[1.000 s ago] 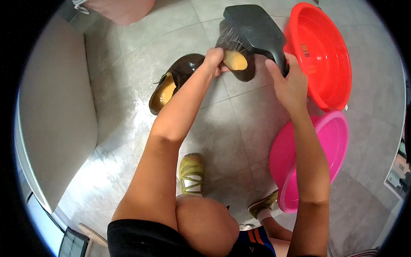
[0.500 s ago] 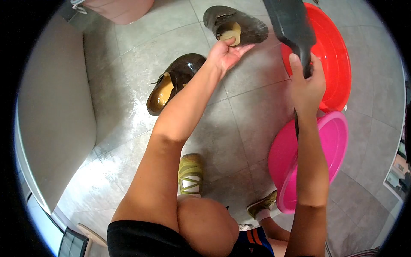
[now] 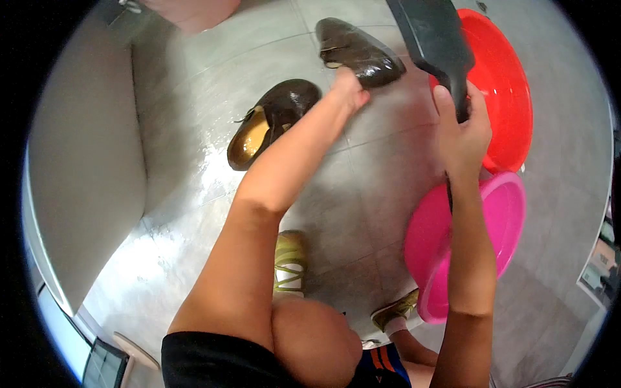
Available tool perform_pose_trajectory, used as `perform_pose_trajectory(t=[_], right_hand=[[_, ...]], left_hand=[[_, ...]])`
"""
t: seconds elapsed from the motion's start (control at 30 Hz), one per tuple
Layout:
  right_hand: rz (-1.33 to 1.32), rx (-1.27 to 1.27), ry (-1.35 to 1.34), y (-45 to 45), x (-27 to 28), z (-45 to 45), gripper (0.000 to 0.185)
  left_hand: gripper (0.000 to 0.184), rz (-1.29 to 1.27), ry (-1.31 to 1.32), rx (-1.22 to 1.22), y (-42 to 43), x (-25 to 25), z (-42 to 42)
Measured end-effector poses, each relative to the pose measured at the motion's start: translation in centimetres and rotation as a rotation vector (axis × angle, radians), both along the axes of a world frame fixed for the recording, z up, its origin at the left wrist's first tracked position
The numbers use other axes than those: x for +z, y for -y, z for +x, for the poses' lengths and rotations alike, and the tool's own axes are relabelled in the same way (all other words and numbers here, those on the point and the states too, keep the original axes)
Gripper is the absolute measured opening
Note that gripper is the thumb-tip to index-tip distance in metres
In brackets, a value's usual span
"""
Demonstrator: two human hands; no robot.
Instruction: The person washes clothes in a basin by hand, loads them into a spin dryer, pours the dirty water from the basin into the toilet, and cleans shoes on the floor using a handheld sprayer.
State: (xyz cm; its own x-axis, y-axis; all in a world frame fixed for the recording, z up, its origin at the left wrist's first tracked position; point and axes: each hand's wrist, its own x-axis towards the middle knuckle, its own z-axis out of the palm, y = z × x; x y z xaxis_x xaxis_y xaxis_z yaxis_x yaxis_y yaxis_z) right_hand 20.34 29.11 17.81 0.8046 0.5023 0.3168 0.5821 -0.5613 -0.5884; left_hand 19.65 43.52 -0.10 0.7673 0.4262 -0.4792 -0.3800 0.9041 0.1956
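My left hand is closed around the near edge of a wet dark brown shoe. The shoe is tilted so that its glossy side faces up; only a sliver of the tan inside shows. My fingers are partly hidden behind it. A second wet brown shoe, with a tan insole, lies on the floor beside my left forearm. In my right hand is the handle of a black paddle-shaped tool with a broad flat head. A thin dark cord or hose runs down along my right wrist.
A red basin stands behind the black tool, and a pink basin is beside my right forearm. At the upper left is a pale pink bucket. Water shines on the grey tiled floor. A pale curved panel rises at the left.
My left hand has turned the shoe, so its opening now faces away and its wet side shows. The hand has shifted slightly down and right. The black tool moved a little left.
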Motion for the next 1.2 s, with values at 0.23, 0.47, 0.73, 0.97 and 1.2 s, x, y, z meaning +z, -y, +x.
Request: perform_pose_trajectory(t=[0.23, 0.47, 0.73, 0.97, 1.2], right_hand=[[-0.146, 0.082, -0.110, -0.9, -2.0, -0.1, 0.043], [-0.030, 0.192, -0.201, -0.8, -3.5, -0.6, 0.042], [0.145, 0.252, -0.335, -0.4, -0.4, -2.4, 0.040], [0.143, 0.245, -0.350, -0.6, -0.7, -2.7, 0.040], [0.096, 0.217, -0.271, -0.4, -0.6, -3.0, 0.043]], left_hand=[[0.043, 1.006, -0.740, -0.043, 3.0, -3.4, -1.7], [0.058, 1.119, -0.698, -0.536, 4.0, 0.0, -5.1], [0.022, 1.519, -0.922, -0.004, 0.6, 1.0, -18.6], [0.030, 0.378, -0.643, -0.362, -3.3, 3.1, -22.6], [0.029, 0.067, -0.399, -0.120, -3.6, -0.5, -17.2]])
